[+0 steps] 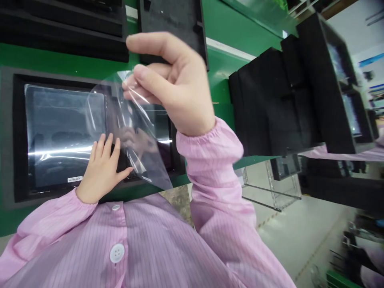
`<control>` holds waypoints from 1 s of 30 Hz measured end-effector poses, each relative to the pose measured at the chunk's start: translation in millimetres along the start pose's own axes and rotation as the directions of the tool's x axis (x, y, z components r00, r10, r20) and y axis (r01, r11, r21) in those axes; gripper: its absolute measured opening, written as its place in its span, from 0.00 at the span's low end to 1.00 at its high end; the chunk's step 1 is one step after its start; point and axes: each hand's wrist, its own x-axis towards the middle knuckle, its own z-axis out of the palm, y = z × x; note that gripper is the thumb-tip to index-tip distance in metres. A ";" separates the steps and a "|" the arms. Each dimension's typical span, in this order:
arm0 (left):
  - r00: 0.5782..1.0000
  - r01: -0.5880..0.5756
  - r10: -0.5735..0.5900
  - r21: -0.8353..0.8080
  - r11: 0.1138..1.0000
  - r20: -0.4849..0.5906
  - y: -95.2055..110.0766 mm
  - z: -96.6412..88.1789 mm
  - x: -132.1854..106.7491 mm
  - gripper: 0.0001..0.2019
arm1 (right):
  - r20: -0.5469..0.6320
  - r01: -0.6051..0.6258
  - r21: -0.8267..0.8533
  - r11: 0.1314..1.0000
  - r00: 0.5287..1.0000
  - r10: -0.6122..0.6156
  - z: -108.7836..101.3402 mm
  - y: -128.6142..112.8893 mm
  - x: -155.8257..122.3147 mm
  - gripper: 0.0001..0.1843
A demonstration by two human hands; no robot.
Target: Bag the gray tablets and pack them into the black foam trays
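Film (141,148) is arching up from the screen (60,132), which is lying in its foam tray (18,132). We are pinching the film's top edge between thumb and fingertips of our right hand (177,84), while our left hand (100,168) is lying flat on the glass, fingers straight and close together. We are judging that too steep a pull could be tearing the thin sheet or lifting the panel out of its tray, and that the flat hand could be smearing the glass. Glare is hiding where film and glass are parting, and farther off the black trays (270,104) are blurring, so we cannot tell what they hold.
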 end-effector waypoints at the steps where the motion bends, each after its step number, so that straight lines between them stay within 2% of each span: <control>1: 1.000 -0.002 0.001 0.008 1.000 0.001 -0.6 0.8 0.0 0.40 | -0.043 -0.045 -0.004 0.999 0.998 0.045 -9.8 10.8 5.7 0.15; 3: 1.000 -0.003 0.003 0.026 1.000 -0.007 -0.6 2.3 0.1 0.41 | -0.188 -0.118 -0.100 0.988 0.977 0.098 -34.6 36.4 9.0 0.26; 4: 1.000 -0.002 0.003 0.035 0.999 -0.011 0.5 2.8 0.3 0.41 | -0.287 -0.134 -0.183 0.974 0.955 0.078 -47.4 49.4 5.0 0.28; 6: 1.000 0.005 -0.004 0.045 0.999 -0.018 5.8 3.3 1.0 0.40 | -0.436 -0.157 -0.361 0.919 0.900 -0.017 -67.5 73.6 -15.0 0.25; 8: 0.999 0.012 -0.010 0.044 0.999 -0.037 15.2 3.7 2.2 0.38 | -0.486 -0.174 -0.499 0.849 0.867 -0.107 -73.1 94.8 -46.9 0.22; 11: 0.995 0.040 -0.040 -0.001 0.999 -0.090 30.6 6.3 7.0 0.35 | -0.508 -0.269 -0.623 0.735 0.853 -0.118 -48.9 122.9 -97.6 0.23; 13: 0.986 0.106 -0.116 -0.083 0.991 -0.120 37.7 9.0 12.6 0.34 | -0.473 -0.313 -0.710 0.631 0.876 -0.097 -20.7 138.1 -121.9 0.26; 16: 0.952 0.233 -0.278 -0.284 0.930 -0.128 43.2 11.1 22.7 0.31 | -0.404 -0.358 -0.799 0.484 0.915 0.010 11.6 151.2 -138.4 0.30; 18: 0.918 0.291 -0.383 -0.481 0.827 -0.103 47.6 10.2 28.5 0.28 | -0.396 -0.373 -0.814 0.445 0.917 0.046 17.1 153.7 -140.0 0.33; 20: 0.903 0.286 -0.429 -0.732 0.619 -0.010 55.2 7.5 32.3 0.27 | -0.395 -0.373 -0.802 0.467 0.917 0.055 11.9 153.8 -138.8 0.35; 22: 0.923 0.242 -0.368 -0.913 0.329 0.112 63.5 2.8 33.9 0.26 | -0.398 -0.365 -0.761 0.537 0.915 0.058 2.9 153.1 -137.2 0.34; 24: 0.940 0.221 -0.283 -0.972 0.073 0.192 66.5 -4.5 32.8 0.27 | -0.434 -0.371 -0.682 0.630 0.899 0.060 -3.0 151.1 -134.9 0.35; 25: 0.937 0.222 -0.276 -0.975 -0.008 0.216 64.0 -9.4 30.8 0.28 | -0.469 -0.384 -0.629 0.676 0.881 0.064 -3.3 149.2 -132.6 0.38; 27: 0.918 0.228 -0.310 -0.968 -0.102 0.248 49.1 -21.8 23.0 0.32 | -0.535 -0.400 -0.499 0.768 0.840 0.090 2.2 143.0 -124.6 0.45; 28: 0.907 0.234 -0.332 -0.965 -0.116 0.260 37.1 -28.9 16.8 0.34 | -0.539 -0.386 -0.422 0.820 0.834 0.115 8.0 138.6 -118.7 0.46; 30: 0.894 0.243 -0.372 -0.968 -0.069 0.251 7.7 -44.2 0.1 0.36 | -0.466 -0.330 -0.230 0.916 0.863 0.195 24.5 128.8 -104.3 0.41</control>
